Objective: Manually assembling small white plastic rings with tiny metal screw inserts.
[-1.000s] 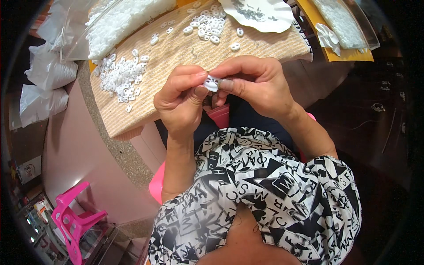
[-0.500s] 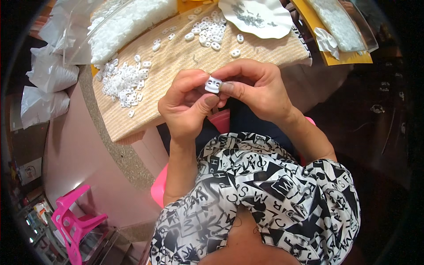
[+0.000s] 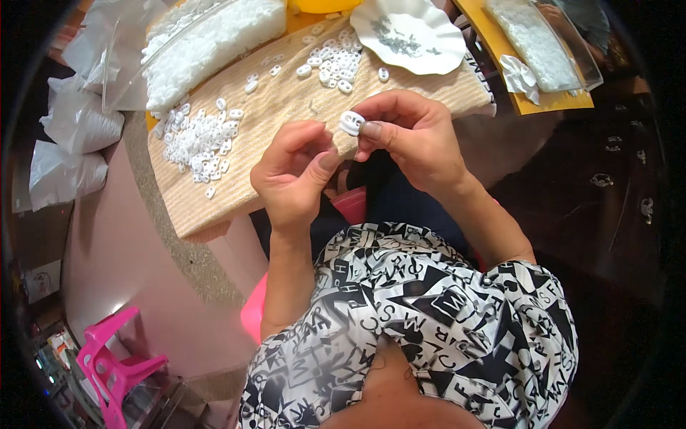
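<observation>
Between the thumb and fingers of my right hand [image 3: 414, 139] is a small white two-hole plastic cord lock [image 3: 351, 123], held over the near edge of the table. My left hand [image 3: 293, 168] is just left of it, apart from the piece, with curled fingers and a gap between thumb and forefinger; I see nothing in it. Ahead of my hands lies a pile of white oval two-hole pieces [image 3: 336, 64]. Another pile of small white two-hole parts [image 3: 200, 139] spreads on the left. A scalloped white plate [image 3: 446, 50] beyond my right hand carries small grey bits.
The table has a ribbed tan cover [image 3: 286, 100]. A clear bin of white parts [image 3: 221, 43] stands far left, and another clear tray [image 3: 536, 50] far right on yellow. White plastic bags [image 3: 71, 171] hang left. A pink chair [image 3: 118, 365] stands on the floor lower left.
My left hand has come away from the cord lock and moved slightly left. The right hand keeps the piece, which has turned and risen a little.
</observation>
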Action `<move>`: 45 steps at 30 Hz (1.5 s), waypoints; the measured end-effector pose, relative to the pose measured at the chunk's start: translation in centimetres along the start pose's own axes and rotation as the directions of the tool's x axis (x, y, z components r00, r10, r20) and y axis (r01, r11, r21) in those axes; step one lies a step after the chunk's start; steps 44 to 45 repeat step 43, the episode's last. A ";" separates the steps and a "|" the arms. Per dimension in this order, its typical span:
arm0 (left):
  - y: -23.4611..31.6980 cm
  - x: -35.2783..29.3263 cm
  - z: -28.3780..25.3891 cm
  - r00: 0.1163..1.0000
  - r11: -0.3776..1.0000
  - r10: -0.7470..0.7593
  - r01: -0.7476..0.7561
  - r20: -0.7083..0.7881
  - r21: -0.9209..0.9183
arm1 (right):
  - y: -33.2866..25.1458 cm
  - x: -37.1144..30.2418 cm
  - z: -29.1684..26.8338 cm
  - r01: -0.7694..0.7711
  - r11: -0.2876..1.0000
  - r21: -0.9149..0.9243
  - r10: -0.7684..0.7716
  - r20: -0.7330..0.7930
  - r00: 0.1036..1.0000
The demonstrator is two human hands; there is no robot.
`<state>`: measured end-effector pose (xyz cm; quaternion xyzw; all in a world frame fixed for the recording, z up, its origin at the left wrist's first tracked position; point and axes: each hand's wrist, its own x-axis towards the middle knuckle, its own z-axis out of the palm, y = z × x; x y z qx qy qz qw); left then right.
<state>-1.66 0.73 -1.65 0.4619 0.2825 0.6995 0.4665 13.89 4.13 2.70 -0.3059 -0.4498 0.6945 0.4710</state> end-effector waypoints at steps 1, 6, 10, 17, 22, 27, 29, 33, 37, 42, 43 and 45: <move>-0.2 0.0 -0.2 1.000 0.999 0.007 -0.006 -0.021 0.039 | -0.1 0.2 -0.1 0.011 1.000 -0.007 -0.011 0.001 1.000; -0.4 -0.1 -0.7 0.995 0.999 -0.048 0.049 -0.087 0.010 | -2.1 3.2 -0.8 0.147 0.966 -0.214 -0.173 -0.109 0.979; 0.2 -0.2 -0.4 0.990 0.994 -0.110 0.109 -0.094 -0.015 | -5.2 12.1 -2.6 0.401 0.556 -0.728 -0.560 0.028 0.828; -0.3 0.2 -1.0 0.992 0.975 -0.048 0.072 -0.115 0.210 | -8.4 20.6 -5.9 0.243 -0.068 -0.968 -0.547 0.240 0.802; -0.5 0.4 -1.7 0.962 0.948 -0.168 0.217 -0.214 0.233 | -8.9 16.4 -9.3 0.019 -0.143 -0.989 -0.222 0.051 0.974; -1.2 0.9 -2.3 0.967 0.906 -0.121 0.199 -0.223 0.373 | -4.1 16.1 -14.1 0.176 -0.196 -0.965 -0.121 0.202 0.972; -1.1 1.1 -2.8 0.974 0.873 -0.062 0.159 -0.218 0.462 | -2.7 16.0 -13.9 0.158 -0.167 -0.973 -0.143 0.183 0.973; 0.1 2.3 -3.5 0.944 0.833 -0.109 0.257 -0.311 0.489 | -1.6 16.0 -13.3 0.116 -0.232 -0.966 -0.154 0.154 0.976; -0.5 4.7 -3.1 0.958 0.789 -0.059 0.216 -0.279 0.575 | -1.4 15.5 -11.9 0.129 -0.358 -0.925 -0.117 0.181 0.976; -2.9 7.5 -2.7 0.999 0.489 -0.035 -0.015 0.036 0.872 | -1.2 15.0 -12.7 0.111 -0.308 -0.945 -0.117 0.154 0.981; -3.0 7.6 -2.6 0.999 0.488 -0.036 -0.017 0.039 0.873 | -1.3 14.8 -12.9 0.134 -0.285 -0.949 -0.105 0.170 0.980; -3.0 7.6 -2.6 0.999 0.488 -0.036 -0.017 0.039 0.873 | -1.3 14.8 -12.9 0.134 -0.285 -0.949 -0.105 0.170 0.980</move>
